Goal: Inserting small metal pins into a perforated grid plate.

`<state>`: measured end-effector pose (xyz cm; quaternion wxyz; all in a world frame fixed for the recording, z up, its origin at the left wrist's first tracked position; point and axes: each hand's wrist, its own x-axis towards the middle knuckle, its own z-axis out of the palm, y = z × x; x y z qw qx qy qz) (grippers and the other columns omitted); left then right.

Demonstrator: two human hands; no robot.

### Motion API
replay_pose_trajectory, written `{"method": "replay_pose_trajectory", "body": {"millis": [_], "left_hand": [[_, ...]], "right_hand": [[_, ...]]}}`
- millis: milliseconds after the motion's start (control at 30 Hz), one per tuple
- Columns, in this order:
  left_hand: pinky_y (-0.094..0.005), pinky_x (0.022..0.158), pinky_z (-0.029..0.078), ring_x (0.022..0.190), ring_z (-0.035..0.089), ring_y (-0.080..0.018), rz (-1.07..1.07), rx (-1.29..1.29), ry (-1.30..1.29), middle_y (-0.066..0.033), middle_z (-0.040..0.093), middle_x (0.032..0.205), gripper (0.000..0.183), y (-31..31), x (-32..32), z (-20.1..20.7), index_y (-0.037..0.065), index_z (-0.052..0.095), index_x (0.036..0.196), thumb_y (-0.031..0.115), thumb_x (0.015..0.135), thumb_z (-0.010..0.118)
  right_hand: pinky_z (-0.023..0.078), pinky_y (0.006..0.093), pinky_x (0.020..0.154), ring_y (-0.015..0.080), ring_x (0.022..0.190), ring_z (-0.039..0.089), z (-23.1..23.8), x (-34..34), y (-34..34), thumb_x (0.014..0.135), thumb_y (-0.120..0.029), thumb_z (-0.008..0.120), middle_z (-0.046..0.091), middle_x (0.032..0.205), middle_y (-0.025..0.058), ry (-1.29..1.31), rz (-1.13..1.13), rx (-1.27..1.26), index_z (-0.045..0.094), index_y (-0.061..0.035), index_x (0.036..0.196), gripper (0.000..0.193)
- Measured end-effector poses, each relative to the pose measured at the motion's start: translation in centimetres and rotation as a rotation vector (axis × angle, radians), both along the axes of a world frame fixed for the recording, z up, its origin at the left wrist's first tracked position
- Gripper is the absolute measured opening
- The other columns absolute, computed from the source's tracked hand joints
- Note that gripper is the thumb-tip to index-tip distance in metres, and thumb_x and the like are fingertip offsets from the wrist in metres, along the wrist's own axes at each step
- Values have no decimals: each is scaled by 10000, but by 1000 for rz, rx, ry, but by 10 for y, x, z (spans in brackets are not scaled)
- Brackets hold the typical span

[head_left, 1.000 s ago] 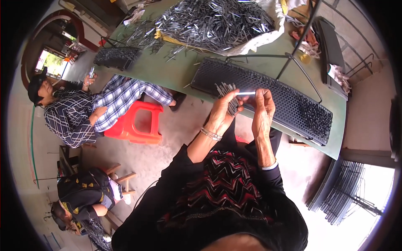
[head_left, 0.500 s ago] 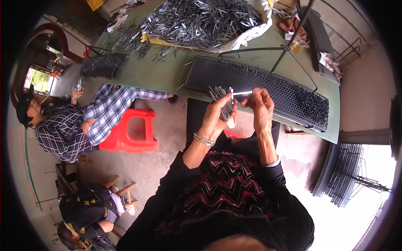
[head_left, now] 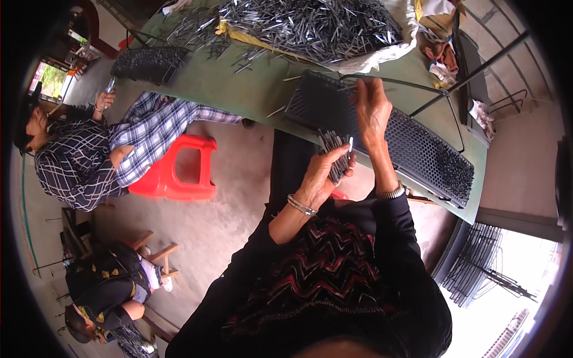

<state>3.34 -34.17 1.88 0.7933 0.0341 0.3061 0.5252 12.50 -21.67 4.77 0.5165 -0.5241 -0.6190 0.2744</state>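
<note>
My left hand is closed around a bundle of thin metal strips, dark grey with a few shiny ends, held in front of the table edge. My right hand is raised over a long black perforated rack, its fingertips pinched at the rack's far side. A thin strip seems to lie between those fingers, blurred and partly hidden. The rack's holes form a honeycomb pattern, and its right end is crowded with upright strips. A bent wire frame stands over the rack.
A big heap of loose strips lies on a white sack across the green table. Leftward are another rack, a seated person in checked clothes and a red stool. Another person bends at lower left.
My right hand has left the bundle and moved up and away over the rack. My left hand, still gripping the bundle, sits slightly lower and further right in the picture. The view has shifted.
</note>
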Motion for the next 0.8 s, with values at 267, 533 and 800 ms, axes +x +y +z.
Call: {"method": "replay_pose_trajectory", "body": {"millis": [267, 533, 800], "left_hand": [[-282, 511, 435, 600, 550, -175, 107, -9, -84, -106, 597, 741, 133, 2, -20, -3, 0, 581, 905, 121, 876, 626], [-272, 465, 446, 490, 527, -155, 182, -53, -47, -108, 611, 698, 145, 12, -34, 6, -3, 596, 886, 112, 832, 666], [-238, 519, 429, 647, 582, -131, 158, -6, 72, -106, 649, 817, 125, 21, -48, -4, 29, 605, 963, 111, 873, 630]], "right_hand": [[457, 429, 545, 355, 585, 614, -38, -20, 44, 911, -170, 564, 611, 655, 156, -421, -14, 188, 507, -35, 887, 149], [466, 474, 565, 399, 657, 621, -32, -28, 49, 905, -171, 568, 628, 698, 182, -550, -12, 223, 514, -65, 923, 120], [456, 490, 563, 424, 657, 605, -30, -30, 50, 894, -164, 586, 615, 710, 210, -535, -8, 247, 514, -71, 906, 118]]}}
